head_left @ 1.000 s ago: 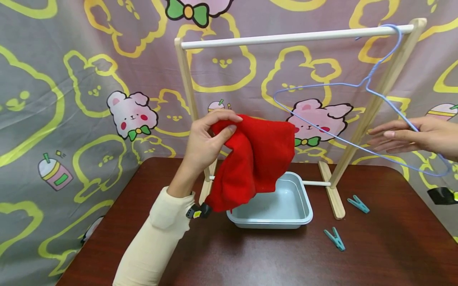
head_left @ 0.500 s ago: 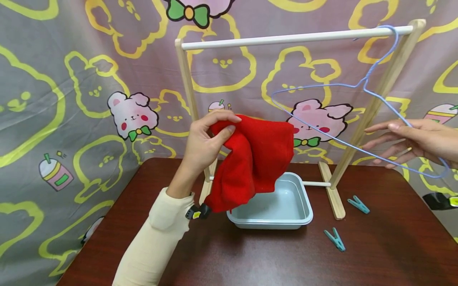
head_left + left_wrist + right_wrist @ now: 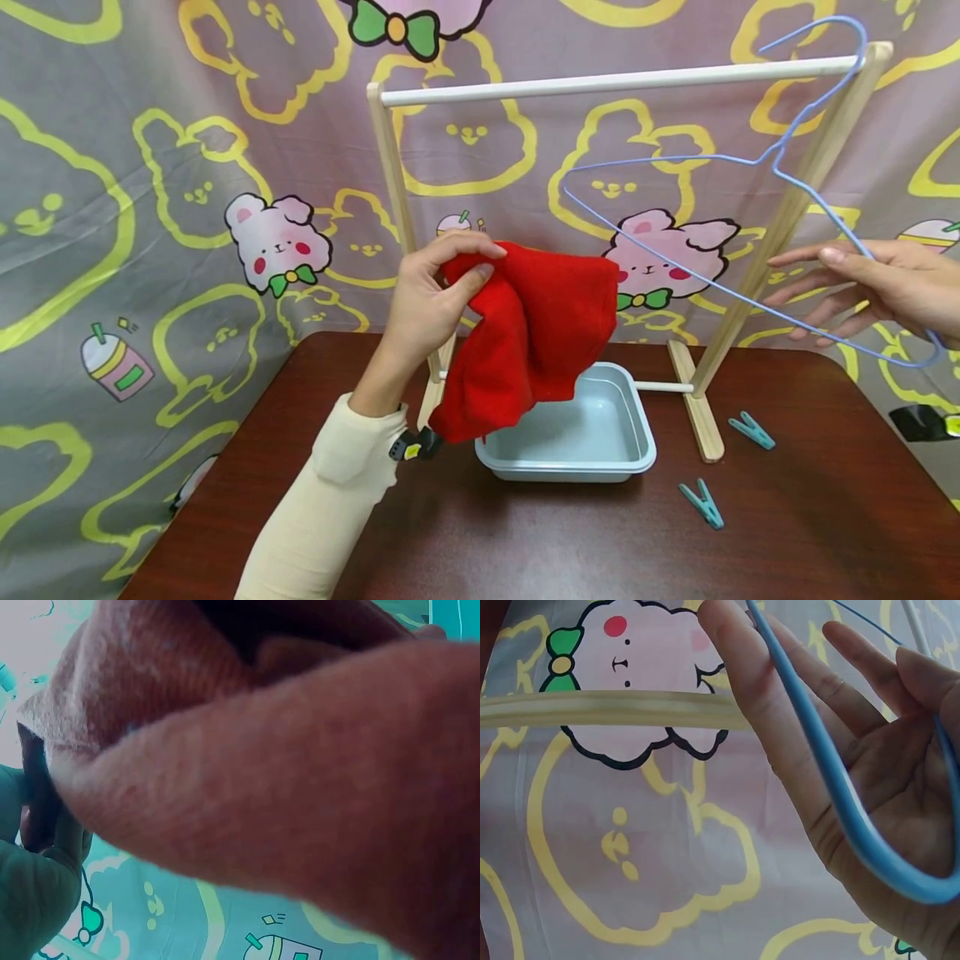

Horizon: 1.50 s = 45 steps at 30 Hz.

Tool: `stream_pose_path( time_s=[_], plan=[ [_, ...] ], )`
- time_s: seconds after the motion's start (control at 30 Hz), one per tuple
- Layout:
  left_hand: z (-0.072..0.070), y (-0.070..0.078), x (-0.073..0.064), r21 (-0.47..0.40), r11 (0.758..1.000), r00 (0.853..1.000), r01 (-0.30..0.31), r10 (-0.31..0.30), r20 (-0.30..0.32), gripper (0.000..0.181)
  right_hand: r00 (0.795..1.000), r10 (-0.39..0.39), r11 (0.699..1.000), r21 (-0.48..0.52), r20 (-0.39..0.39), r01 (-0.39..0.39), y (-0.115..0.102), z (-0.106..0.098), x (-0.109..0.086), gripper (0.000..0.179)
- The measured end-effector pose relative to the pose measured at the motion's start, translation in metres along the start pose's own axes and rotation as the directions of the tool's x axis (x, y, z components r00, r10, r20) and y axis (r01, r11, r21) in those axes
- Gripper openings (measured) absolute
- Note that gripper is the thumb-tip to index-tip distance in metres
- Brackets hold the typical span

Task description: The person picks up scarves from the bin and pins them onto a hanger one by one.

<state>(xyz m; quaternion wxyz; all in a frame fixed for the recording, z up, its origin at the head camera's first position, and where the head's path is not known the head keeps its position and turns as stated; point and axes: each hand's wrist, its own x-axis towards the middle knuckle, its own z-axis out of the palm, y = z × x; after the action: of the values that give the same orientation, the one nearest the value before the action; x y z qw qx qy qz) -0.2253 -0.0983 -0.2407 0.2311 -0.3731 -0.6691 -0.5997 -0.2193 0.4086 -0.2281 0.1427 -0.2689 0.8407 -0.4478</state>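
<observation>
Head view: left hand (image 3: 435,287) pinches red cloth (image 3: 547,325) above basin (image 3: 570,474), unchanged. At right, right hand (image 3: 885,283) holds hanger (image 3: 810,727) under thumb, fingers loose; hook tip now above far bar (image 3: 622,82), earlier behind it.

Basin (image 3: 566,472): on our table (image 3: 585,550), between the rack's feet (image 3: 701,425)
Clothespins (image 3: 708,511): right of our basin
Hanger (image 3: 780,150): before the rack's right post (image 3: 791,217)
</observation>
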Motion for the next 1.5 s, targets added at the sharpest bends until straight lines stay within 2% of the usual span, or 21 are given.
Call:
stream_pose_path(
  time_s=[0.23, 0.4, 0.57, 0.7, 0.8, 0.87, 1.0, 1.13, 1.27, 1.37, 1.5],
  plan=[
    [0.001, 0.002, 0.001, 0.026, 1.0, 1.0, 0.0, 0.0, -0.006, 0.016, 1.0, 0.0, 1.0, -0.014, -0.012, 0.0, -0.003, 0.006, -0.002, 0.054],
    [0.002, 0.003, 0.003, 0.066, 0.998, 1.0, -0.007, 0.007, -0.011, 0.017, 0.998, 0.01, 0.998, -0.068, -0.066, -0.014, -0.005, 0.013, -0.004, 0.052],
    [0.003, 0.007, 0.002, 0.078, 0.996, 0.999, 0.042, -0.043, 0.007, 0.016, 0.997, 0.043, 0.992, -0.115, -0.057, -0.05, -0.006, 0.018, -0.005, 0.052],
    [0.002, 0.012, 0.0, 0.087, 0.991, 0.994, 0.104, -0.106, 0.018, 0.017, 0.998, 0.063, 0.994, -0.089, -0.01, -0.064, -0.006, 0.02, -0.006, 0.053],
    [0.003, 0.015, 0.0, 0.096, 0.984, 0.988, 0.151, -0.154, 0.023, 0.018, 0.997, 0.078, 0.992, -0.102, -0.01, -0.078, -0.005, 0.024, -0.008, 0.053],
    [0.003, 0.017, 0.0, 0.108, 0.981, 0.986, 0.16, -0.164, 0.026, 0.018, 0.996, 0.084, 0.99, -0.114, -0.02, -0.086, -0.004, 0.026, -0.009, 0.052],
    [0.004, 0.018, 0.002, 0.133, 0.983, 0.991, 0.126, -0.131, 0.025, 0.018, 0.995, 0.099, 0.991, -0.086, -0.021, -0.101, -0.002, 0.031, -0.01, 0.052],
    [0.004, 0.02, 0.004, 0.141, 0.987, 0.997, 0.076, -0.079, 0.019, 0.017, 0.988, 0.15, 0.987, -0.05, -0.041, -0.152, -0.001, 0.038, -0.008, 0.048],
    [0.004, 0.022, 0.005, 0.134, 0.989, 0.998, 0.059, -0.061, 0.012, 0.017, 0.984, 0.174, 0.982, -0.069, -0.038, -0.176, 0.001, 0.044, -0.006, 0.046],
    [0.005, 0.025, 0.006, 0.131, 0.991, 0.999, 0.033, -0.034, 0.005, 0.017, 0.987, 0.164, 0.982, -0.091, -0.002, -0.163, 0.001, 0.048, -0.004, 0.045],
    [0.007, 0.03, 0.008, 0.131, 0.991, 1.0, 0.01, -0.01, -0.005, 0.018, 0.989, 0.13, 0.99, -0.067, 0.068, -0.126, 0.001, 0.054, 0.002, 0.045]
  ],
)
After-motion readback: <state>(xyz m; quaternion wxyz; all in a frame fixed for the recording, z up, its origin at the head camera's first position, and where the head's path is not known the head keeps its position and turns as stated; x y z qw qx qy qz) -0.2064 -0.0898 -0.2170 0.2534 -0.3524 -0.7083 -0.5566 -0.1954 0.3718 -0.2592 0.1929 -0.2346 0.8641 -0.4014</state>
